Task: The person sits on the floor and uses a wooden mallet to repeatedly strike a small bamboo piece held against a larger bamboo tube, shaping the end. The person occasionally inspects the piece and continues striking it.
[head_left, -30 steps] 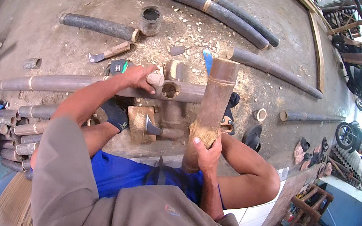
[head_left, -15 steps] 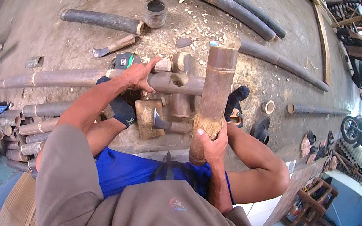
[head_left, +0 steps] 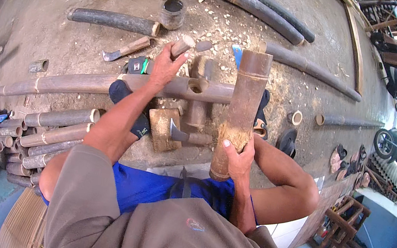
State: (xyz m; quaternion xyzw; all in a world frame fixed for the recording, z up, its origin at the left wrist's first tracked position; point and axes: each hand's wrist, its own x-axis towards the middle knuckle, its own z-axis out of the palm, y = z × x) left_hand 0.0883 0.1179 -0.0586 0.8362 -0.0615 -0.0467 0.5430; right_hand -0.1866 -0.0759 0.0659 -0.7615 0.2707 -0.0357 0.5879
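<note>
Head view showed the right hand, its grip wrapped round a brown bamboo club, frayed pale low down, long axis running outward from the lap, leaning slightly right. The left hand's grip curled round a short peg, apparently slanting away rightward, beyond the bamboo pole.

The left hand is raised at 11 o'clock, fingers curled in a closed grip, its thumb angled toward 1 o'clock. The left forearm slants from the bent elbow toward 1 o'clock. At 4 o'clock, lower and well apart, the right hand is clenched too, its thumb toward 11 o'clock, fingers mostly hidden. The right forearm rises nearly straight toward 12.
</note>
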